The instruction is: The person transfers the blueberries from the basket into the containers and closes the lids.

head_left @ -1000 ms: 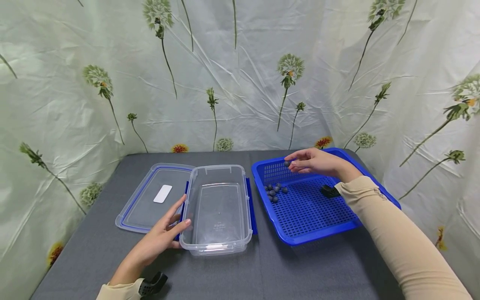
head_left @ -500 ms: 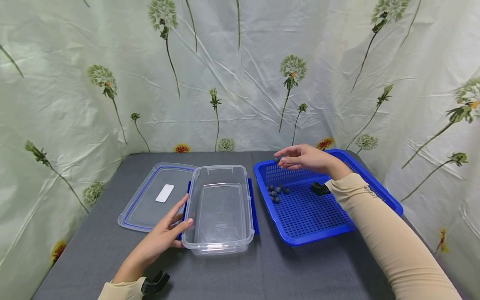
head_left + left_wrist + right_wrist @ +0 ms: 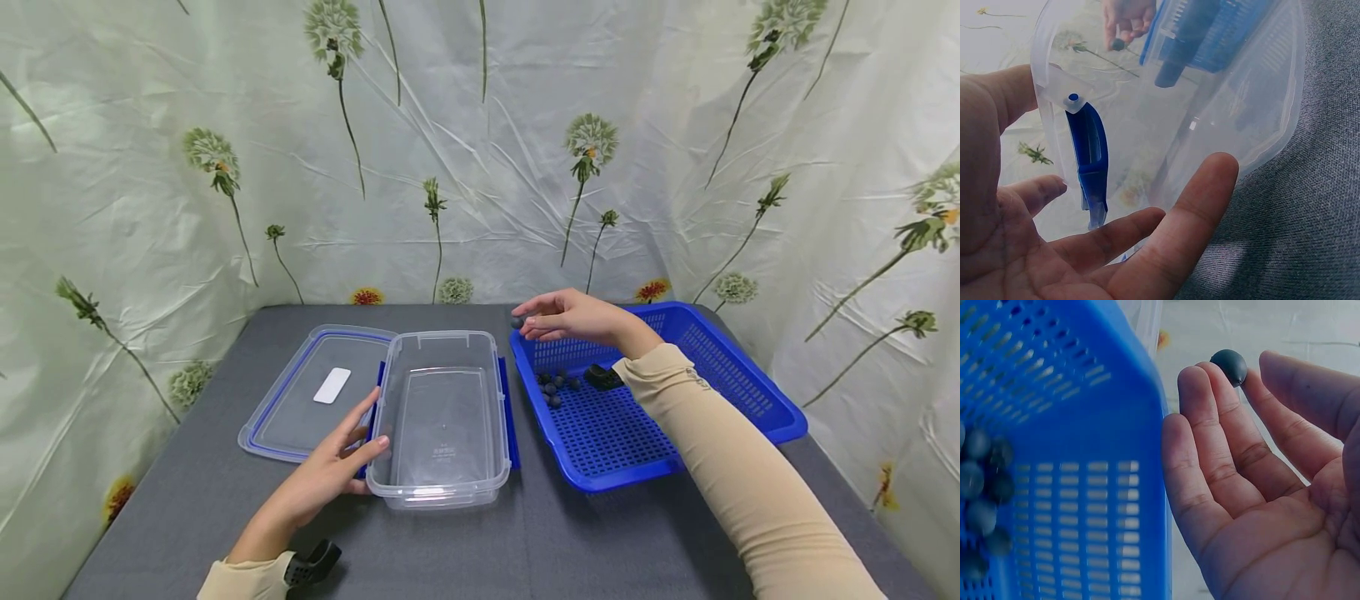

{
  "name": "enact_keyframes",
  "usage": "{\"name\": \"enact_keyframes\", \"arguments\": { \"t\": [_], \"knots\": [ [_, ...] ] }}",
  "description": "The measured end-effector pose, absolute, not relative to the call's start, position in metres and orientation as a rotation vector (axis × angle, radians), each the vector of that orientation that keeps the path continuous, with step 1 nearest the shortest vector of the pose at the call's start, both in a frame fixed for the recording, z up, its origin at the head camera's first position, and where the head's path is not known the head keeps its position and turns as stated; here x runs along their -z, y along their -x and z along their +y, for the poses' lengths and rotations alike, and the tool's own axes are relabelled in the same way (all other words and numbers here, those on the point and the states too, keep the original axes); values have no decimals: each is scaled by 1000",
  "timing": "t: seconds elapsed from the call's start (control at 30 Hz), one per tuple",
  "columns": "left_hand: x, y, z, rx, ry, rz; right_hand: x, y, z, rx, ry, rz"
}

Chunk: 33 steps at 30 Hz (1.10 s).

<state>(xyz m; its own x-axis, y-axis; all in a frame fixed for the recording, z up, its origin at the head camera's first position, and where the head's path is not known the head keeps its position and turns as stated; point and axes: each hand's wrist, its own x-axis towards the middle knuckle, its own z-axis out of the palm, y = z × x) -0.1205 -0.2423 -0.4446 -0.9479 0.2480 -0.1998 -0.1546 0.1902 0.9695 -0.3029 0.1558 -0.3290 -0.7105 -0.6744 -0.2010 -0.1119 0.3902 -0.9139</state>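
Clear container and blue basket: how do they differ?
The clear container is transparent with solid walls; the blue basket is opaque and perforated. The blue basket looks wider than the clear container. Dark round berries lie in the blue basket; none show in the clear container. Both are open on top, on gray cloth.

Pale creased backdrop (image 3: pixel 502 258), printed dandelions (image 3: pixel 592 138) and orange flowers (image 3: pixel 367 297), grey cloth-covered table (image 3: pixel 600 550), soft sheen of light.
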Motion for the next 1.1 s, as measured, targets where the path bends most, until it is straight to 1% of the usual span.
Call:
{"name": "enact_keyframes", "arguments": {
  "t": [0.53,1.1],
  "knots": [
    [443,121,-243,-1796,-118,2152,337,302,87,1233,710,2066],
    [442,121,-243,-1767,-87,2171,343,299,18,980,609,2086]
  ]
}}
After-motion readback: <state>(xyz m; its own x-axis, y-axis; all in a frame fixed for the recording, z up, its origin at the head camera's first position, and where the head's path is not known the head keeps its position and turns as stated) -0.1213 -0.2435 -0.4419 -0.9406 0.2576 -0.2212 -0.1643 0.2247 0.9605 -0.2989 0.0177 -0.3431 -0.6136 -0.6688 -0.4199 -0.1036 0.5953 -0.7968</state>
